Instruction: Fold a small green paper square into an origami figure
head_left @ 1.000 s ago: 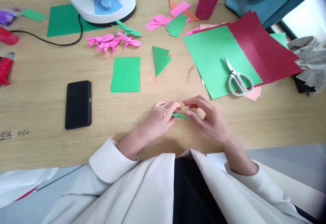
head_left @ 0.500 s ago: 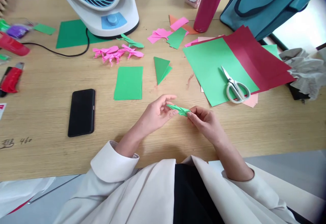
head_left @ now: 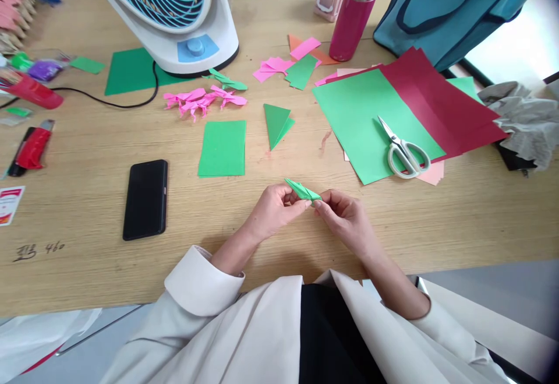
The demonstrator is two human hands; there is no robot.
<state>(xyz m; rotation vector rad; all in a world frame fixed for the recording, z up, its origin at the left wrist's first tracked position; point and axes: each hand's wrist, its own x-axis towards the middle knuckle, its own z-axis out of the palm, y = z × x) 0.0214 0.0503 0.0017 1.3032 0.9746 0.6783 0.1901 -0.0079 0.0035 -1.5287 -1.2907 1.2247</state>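
Observation:
A small folded green paper figure (head_left: 302,190) is held above the near part of the table, its pointed end toward the upper left. My left hand (head_left: 276,212) grips its lower side, thumb in front and fingers partly hidden behind. My right hand (head_left: 345,218) pinches the right end between thumb and fingers. Beyond them lie a stack of green paper sheets (head_left: 222,148) and a folded green paper triangle (head_left: 277,124). Several pink folded paper figures (head_left: 205,102) sit farther back, with a green folded figure (head_left: 227,80) beside them.
White-handled scissors (head_left: 406,154) rest on a large green sheet (head_left: 349,110) over dark red sheets (head_left: 441,98). At left are a black phone (head_left: 145,199) and a red cutter (head_left: 35,146). A fan (head_left: 196,49), a magenta bottle (head_left: 356,14) and a blue bag (head_left: 449,11) stand at the back.
My left fingers have closed in on the figure, and both hands have drawn nearer each other. The figure is now tilted more steeply. The camera view has shifted slightly.

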